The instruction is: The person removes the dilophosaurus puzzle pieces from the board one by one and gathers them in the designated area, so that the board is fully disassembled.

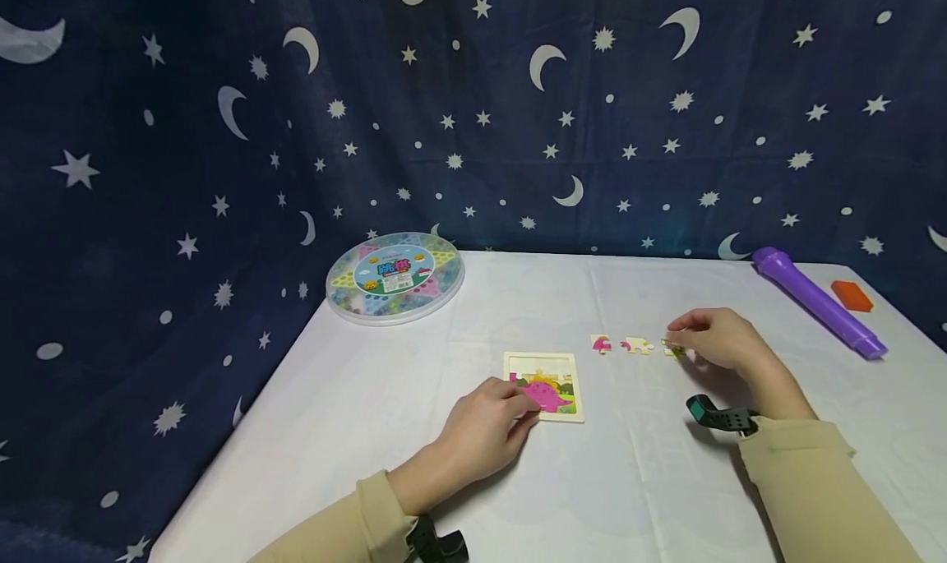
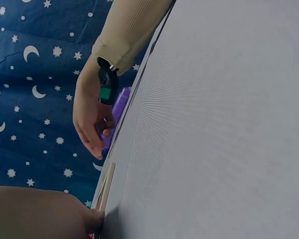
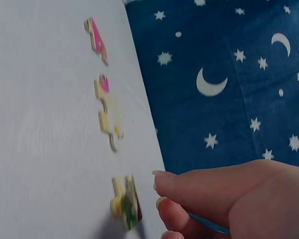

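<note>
On the white table lies a square wooden puzzle tray (image 1: 581,382) with a pink dinosaur picture, partly filled, its top strip bare. My left hand (image 1: 484,427) holds the tray by its lower left part, fingers over the picture and thumb at the near edge. In the left wrist view a fingertip (image 2: 95,219) meets the tray's rim. My right hand (image 1: 721,339) hovers by a green and yellow puzzle piece (image 3: 128,204), fingertips slightly apart from it in the right wrist view. Left of that piece, a cream puzzle piece (image 1: 637,345) and a pink puzzle piece (image 1: 601,344) lie in a row.
A round, clear-lidded board game box (image 1: 395,277) stands at the back left. Toward the back right lie a purple tube (image 1: 817,300) and an orange hexagonal piece (image 1: 852,295). A dark blue cloth (image 1: 503,94) with moons and stars hangs behind the table.
</note>
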The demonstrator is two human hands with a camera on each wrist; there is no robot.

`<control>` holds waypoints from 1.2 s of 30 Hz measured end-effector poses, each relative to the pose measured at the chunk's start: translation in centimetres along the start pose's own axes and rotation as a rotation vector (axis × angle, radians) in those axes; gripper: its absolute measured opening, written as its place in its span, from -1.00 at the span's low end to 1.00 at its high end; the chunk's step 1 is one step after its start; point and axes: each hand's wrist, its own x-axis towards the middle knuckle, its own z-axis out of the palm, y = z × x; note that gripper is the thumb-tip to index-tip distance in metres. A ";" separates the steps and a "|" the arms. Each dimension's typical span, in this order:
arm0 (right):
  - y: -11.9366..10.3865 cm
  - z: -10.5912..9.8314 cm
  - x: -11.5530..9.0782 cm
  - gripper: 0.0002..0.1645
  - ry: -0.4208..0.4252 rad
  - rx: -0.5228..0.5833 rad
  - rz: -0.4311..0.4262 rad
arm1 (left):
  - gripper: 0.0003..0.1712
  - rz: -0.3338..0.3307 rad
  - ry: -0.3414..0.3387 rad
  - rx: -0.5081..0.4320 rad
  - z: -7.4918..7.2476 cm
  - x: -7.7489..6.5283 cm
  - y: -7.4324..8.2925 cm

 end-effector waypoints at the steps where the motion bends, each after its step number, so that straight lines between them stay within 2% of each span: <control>1: -0.3 0.0 0.0 -0.47 0.002 -0.009 -0.013 | -0.86 0.005 -0.004 -0.003 0.0 0.0 0.0; 9: -2.8 1.0 -0.3 -0.55 0.026 -0.040 -0.158 | -0.83 0.039 -0.037 -0.017 0.0 0.0 0.0; 17: -5.1 2.2 -0.7 -0.63 0.033 -0.005 -0.236 | -0.79 0.054 -0.053 -0.005 0.0 0.0 0.1; 30: -8.1 5.8 -0.8 -0.80 -0.079 -0.020 -0.402 | -0.80 0.064 -0.071 -0.005 0.0 0.1 0.0; 36: -9.2 7.7 -1.0 -0.80 -0.157 0.015 -0.432 | -0.80 0.079 -0.086 0.003 -0.1 0.2 0.0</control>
